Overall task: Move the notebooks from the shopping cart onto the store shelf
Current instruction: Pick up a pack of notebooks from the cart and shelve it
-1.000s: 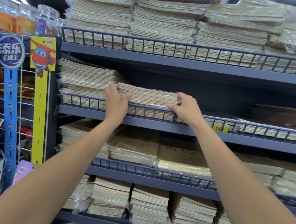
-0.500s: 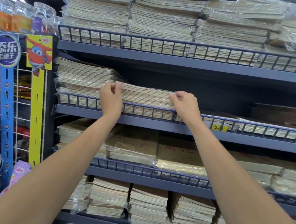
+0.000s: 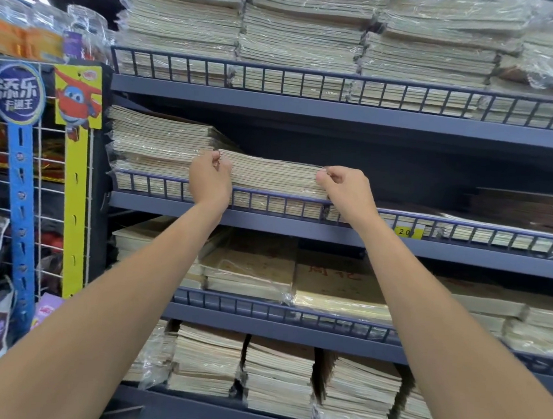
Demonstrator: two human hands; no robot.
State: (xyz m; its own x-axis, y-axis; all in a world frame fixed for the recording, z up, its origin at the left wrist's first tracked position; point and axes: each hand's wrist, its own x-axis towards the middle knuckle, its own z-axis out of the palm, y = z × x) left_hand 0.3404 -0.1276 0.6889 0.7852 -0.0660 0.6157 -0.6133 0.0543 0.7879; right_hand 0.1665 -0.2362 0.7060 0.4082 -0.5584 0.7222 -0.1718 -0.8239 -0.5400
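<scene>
A stack of tan notebooks [image 3: 272, 179] wrapped in clear film lies on the second shelf [image 3: 300, 225] of a blue-grey rack, behind its wire rail. My left hand [image 3: 209, 180] holds the stack's left end with curled fingers. My right hand [image 3: 343, 189] pinches its right end at the top corner. A taller wrapped stack [image 3: 155, 142] sits directly to the left of it. No shopping cart shows in the view.
The shelves above [image 3: 313, 41] and below [image 3: 264, 274] are packed with wrapped notebook stacks. Dark brown notebooks [image 3: 523, 210] lie at the right of the second shelf, with dark open space beside the held stack. A snack display with blue and yellow strips [image 3: 22, 224] stands left.
Both hands have shifted slightly on the ends of the stack, fingers curling more onto its top edge. The stack has settled a little further back on the shelf.
</scene>
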